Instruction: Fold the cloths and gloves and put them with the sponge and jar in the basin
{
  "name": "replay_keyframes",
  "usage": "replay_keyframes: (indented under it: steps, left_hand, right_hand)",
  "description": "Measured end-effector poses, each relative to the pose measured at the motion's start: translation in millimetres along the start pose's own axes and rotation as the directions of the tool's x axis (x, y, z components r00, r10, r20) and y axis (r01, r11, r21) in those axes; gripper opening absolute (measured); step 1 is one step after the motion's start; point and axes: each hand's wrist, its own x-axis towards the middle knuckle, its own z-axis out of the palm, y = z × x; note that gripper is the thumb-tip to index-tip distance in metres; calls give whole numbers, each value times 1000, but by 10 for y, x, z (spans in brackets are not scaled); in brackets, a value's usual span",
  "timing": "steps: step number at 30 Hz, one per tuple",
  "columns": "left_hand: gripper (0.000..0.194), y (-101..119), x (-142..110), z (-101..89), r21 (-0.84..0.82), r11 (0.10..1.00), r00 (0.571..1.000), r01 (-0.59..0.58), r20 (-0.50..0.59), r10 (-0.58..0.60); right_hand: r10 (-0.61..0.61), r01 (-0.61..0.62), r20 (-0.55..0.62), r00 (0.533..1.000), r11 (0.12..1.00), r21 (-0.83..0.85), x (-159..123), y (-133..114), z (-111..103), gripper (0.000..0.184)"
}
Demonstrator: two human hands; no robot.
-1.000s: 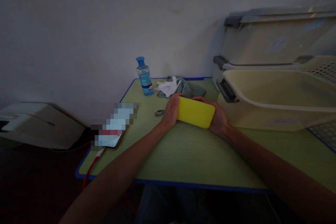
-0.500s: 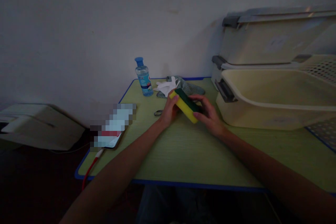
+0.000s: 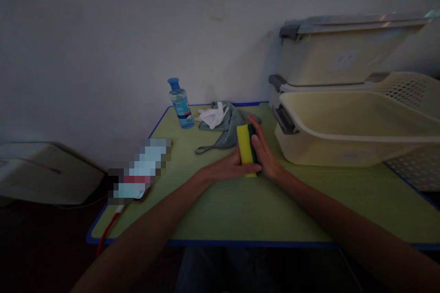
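Note:
A yellow and green sponge (image 3: 244, 144) is held upright between my two hands above the table. My left hand (image 3: 229, 166) grips it from the left, with the thumb across its lower front; the other fingers are hidden behind it. My right hand (image 3: 266, 153) presses flat along the dark green side, fingers extended upward and close together. Just behind the sponge lies a grey cloth (image 3: 230, 129) with a hanging loop, and a white crumpled glove-like piece (image 3: 212, 116) rests on top of it.
A blue-capped bottle (image 3: 182, 109) of clear blue liquid stands at the table's back left. A blurred-out phone (image 3: 146, 165) with a red cable lies on the left edge. A cream basin (image 3: 343, 151) and stacked lidded boxes (image 3: 330, 57) occupy the right side of the green table (image 3: 213, 219).
The sponge has turned from a slant to upright. My left thumb has moved to its lower front, and my right hand has flattened against the green side. The view has shifted slightly right.

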Motion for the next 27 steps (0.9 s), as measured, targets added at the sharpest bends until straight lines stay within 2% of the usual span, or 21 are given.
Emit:
replay_keyframes:
  steps: [2,3,6,8,11,13,16,19,21,24,27]
  left_hand:
    - [84,31,-16,35,12,1000,998,-13,60,12]
    - [87,38,-17,52,-5,1000,999,-18,51,18]
    - [91,29,4,81,2,998,994,-60,-94,59]
    - [90,24,20,69,89,992,974,-84,-205,100]
    - [80,46,30,10,225,973,928,-58,-347,136]
    - [74,67,25,-38,285,958,908,-29,-394,144]
    - [72,73,6,-89,385,922,925,-44,-332,183]
    - [82,53,-21,-105,497,862,963,-100,-169,209]
    - [94,48,-47,-103,565,819,982,-99,-79,173]
    - [112,78,-90,-90,650,758,996,-62,-2,84]
    - [117,121,-123,-82,707,706,999,-49,31,39]
  right_hand:
    - [56,-54,-26,998,997,60,9,14,-7,64]
    - [79,-75,-39,996,993,95,16,23,-12,64]
    - [150,-132,-72,986,970,205,35,55,-32,62]
    - [210,-185,-62,976,943,277,33,74,-46,61]
    - [308,-292,29,951,863,412,-1,101,-57,62]
    - [349,-346,93,933,792,503,-31,126,-52,60]
    - [381,-363,100,919,723,587,-61,171,-35,55]
    - [409,-374,96,908,682,628,-67,180,-26,53]
    - [427,-413,155,891,620,668,-64,142,-32,54]
    - [479,-511,275,834,480,713,-57,52,-61,55]
    - [542,-587,351,763,353,729,-39,-13,-106,51]
